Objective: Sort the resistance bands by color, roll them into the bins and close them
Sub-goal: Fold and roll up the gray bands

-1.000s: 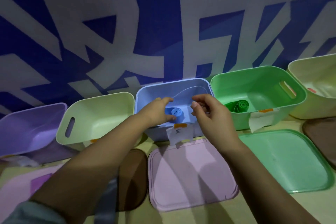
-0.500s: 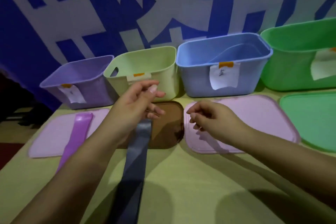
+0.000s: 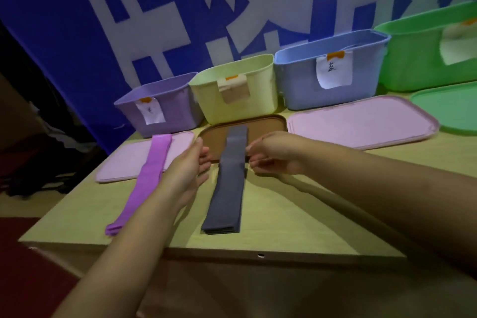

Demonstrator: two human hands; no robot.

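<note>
My left hand [image 3: 189,166] and right hand [image 3: 273,156], fingers relaxed and holding nothing, flank the grey band [image 3: 228,186] lying flat on the worktop [image 3: 296,217], its far end on the brown lid [image 3: 265,125]. Purple band [image 3: 144,183] lies left; bins behind. Half a second ago my left hand held the grey band.

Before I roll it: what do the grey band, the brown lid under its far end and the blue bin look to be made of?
Grey band: probably thin rubber or latex, matte; it lies limp and flat in stacked layers. Brown lid: a rigid sheet with a raised rim, dull finish; plastic or wood-look, cannot tell. Blue bin: moulded plastic, smooth with a soft sheen, rolled rim and rounded corners.
</note>
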